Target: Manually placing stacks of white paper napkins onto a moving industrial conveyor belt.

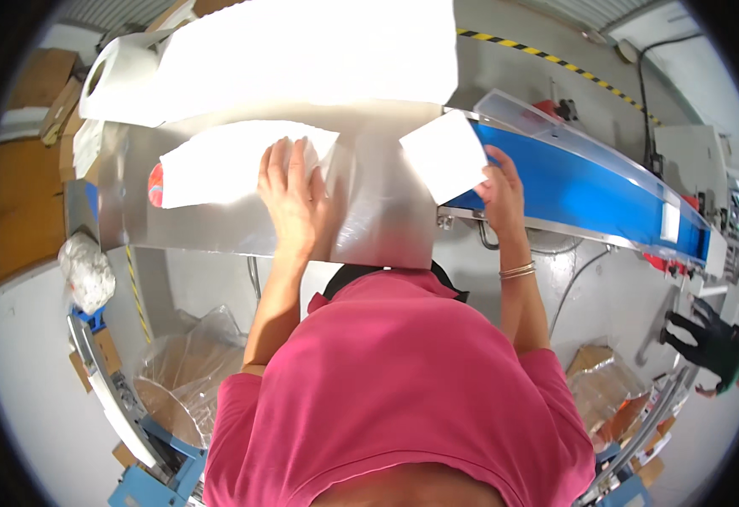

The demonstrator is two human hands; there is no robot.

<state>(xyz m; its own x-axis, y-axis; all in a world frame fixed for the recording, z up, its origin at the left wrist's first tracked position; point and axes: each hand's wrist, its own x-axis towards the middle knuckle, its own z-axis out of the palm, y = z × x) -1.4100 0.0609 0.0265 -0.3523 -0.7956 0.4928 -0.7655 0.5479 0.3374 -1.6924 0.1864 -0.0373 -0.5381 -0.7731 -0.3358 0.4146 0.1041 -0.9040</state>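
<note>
My right hand (502, 193) pinches the edge of a flat white square (444, 156) between thumb and fingers. This square lies tilted over the seam between the steel table (386, 211) and a blue conveyor belt (572, 182). On the steel top, my left hand (291, 193) rests with its fingers stretched out over the right end of a long white row (217, 165), which looks like stacked white sheets or pieces. Something red and patterned (156, 185) shows at the row's left end. Whether the square is one sheet or a folded piece, I cannot tell.
Behind the table spreads a large bright white mass (310, 59), beside a white roll (120, 80). Another white piece (670, 222) lies far along the belt, which has a clear side guard (547, 118). A person (716, 342) stands at the far right.
</note>
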